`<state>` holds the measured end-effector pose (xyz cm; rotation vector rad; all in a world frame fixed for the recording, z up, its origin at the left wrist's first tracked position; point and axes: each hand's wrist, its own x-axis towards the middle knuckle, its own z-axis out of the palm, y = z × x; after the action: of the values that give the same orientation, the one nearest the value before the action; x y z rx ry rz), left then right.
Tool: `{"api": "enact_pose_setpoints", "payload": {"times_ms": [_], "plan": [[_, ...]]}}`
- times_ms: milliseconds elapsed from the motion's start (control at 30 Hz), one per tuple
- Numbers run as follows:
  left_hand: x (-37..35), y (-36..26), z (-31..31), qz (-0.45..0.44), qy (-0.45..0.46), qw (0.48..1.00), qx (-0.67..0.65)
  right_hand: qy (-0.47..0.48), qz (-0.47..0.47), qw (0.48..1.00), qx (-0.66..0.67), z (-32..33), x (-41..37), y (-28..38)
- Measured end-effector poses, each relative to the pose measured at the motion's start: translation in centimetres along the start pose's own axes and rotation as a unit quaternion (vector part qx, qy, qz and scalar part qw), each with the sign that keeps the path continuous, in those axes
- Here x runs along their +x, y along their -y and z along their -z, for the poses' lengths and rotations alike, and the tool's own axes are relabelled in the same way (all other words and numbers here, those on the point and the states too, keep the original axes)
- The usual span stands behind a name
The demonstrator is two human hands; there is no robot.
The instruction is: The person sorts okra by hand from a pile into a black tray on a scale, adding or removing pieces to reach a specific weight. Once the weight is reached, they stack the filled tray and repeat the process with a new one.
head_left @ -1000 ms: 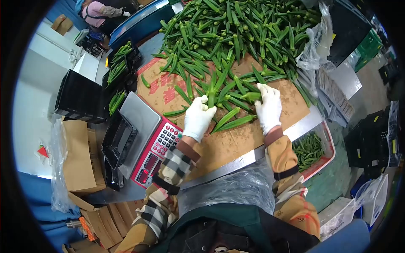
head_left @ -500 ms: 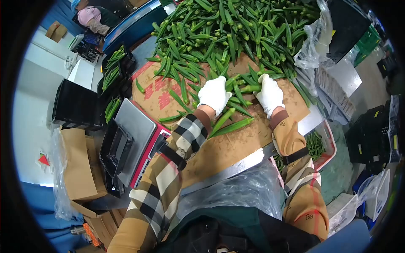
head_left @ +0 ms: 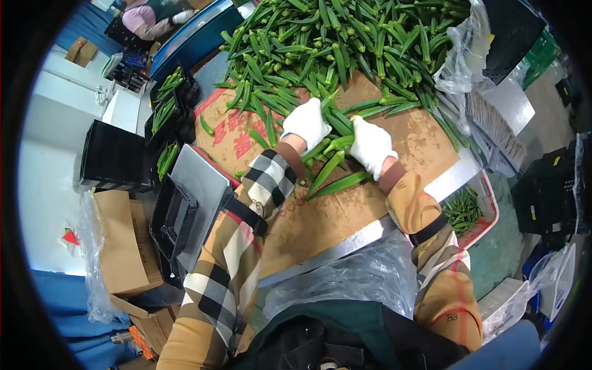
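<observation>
A loose handful of green okra pods (head_left: 333, 161) lies between my two white-gloved hands on a brown cardboard sheet (head_left: 345, 206). My left hand (head_left: 306, 123) is closed at their left side, its fingertips against the pods and partly hidden. From the right, my right hand (head_left: 372, 147) is closed on okra, thumb and fingers pressed at the stem ends. A few pods stick out below both hands, pointing towards me. Beyond them rises a large heap of okra (head_left: 333, 49).
To the left are a scale (head_left: 200, 182) with a black tray (head_left: 176, 216) on it, and black trays of okra (head_left: 165, 111). A tub of okra (head_left: 462, 209) stands low on the right. Clear plastic (head_left: 465, 55) hangs by the heap. Another person (head_left: 148, 21) works at the back left.
My right hand has moved left and slightly down, closer to my left hand. My left hand has shifted slightly up, and the pods between them have been rearranged.
</observation>
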<state>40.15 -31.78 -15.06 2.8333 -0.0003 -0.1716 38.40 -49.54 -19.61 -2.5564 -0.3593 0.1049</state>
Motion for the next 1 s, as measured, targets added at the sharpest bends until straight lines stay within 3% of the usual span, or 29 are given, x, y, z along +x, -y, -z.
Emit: {"api": "enact_pose_setpoints", "payload": {"times_ms": [133, 200, 267, 300, 333, 400, 533, 600, 633, 667, 733, 833, 900, 1000], "plan": [[-2.6, 1.8, 3.8, 0.004, -0.067, 0.992, -0.107, -0.027, 0.014, 0.996, 0.086, 4.3, -1.5, -1.8], [-4.7, 2.2, 4.9, -0.004, -0.058, 0.989, -0.133, -0.005, -0.009, 0.992, 0.126, 5.7, -2.1, -1.6], [-7.2, 2.3, 4.7, -0.005, -0.044, 0.992, -0.122, -0.021, 0.029, 0.997, 0.073, 5.2, -3.3, -0.6], [-7.7, 3.0, 2.9, -0.029, -0.037, 0.998, -0.039, -0.03, 0.053, 0.996, 0.063, 3.9, -3.6, -0.2], [-8.7, 3.5, 0.3, -0.047, -0.07, 0.996, -0.007, -0.036, 0.115, 0.993, 0.013, 1.9, -3.6, -0.6], [-9.8, 2.2, -1.9, -0.005, -0.12, 0.993, 0.008, -0.057, 0.12, 0.988, -0.078, -0.8, -3.4, -0.3], [-9.5, 2.6, -1.1, 0.042, -0.048, 0.989, -0.13, 0.033, 0.048, 0.996, -0.074, 2.5, -2.7, -0.1], [-10.4, 3.6, 0.7, 0.071, -0.033, 0.974, -0.214, -0.004, 0.03, 0.999, -0.034, 4.4, -3.6, -0.6], [-10.8, 4.4, 1.4, 0.043, 0.003, 0.95, -0.309, -0.009, 0.032, 0.999, -0.011, 5.0, -4.2, -0.9], [-11.5, 4.7, 1.5, 0.058, 0.051, 0.883, -0.464, -0.014, 0.035, 0.999, 0.011, 5.6, -4.9, -0.9], [-13.8, 3.9, 2.9, 0.078, 0.139, 0.669, -0.726, -0.021, 0.06, 0.996, 0.062, 6.3, -7.2, 0.5], [-15.8, 3.8, 2.2, 0.062, 0.186, 0.565, -0.802, -0.025, 0.14, 0.989, 0.037, 3.5, -9.4, 1.5], [-17.3, 3.0, 2.4, 0.047, 0.177, 0.527, -0.83, -0.042, 0.234, 0.971, -0.02, 0.7, -9.7, 0.8], [-18.2, 3.6, 2.0, 0.021, 0.182, 0.481, -0.858, -0.08, 0.25, 0.957, -0.12, -1.0, -9.2, 1.4]]}}
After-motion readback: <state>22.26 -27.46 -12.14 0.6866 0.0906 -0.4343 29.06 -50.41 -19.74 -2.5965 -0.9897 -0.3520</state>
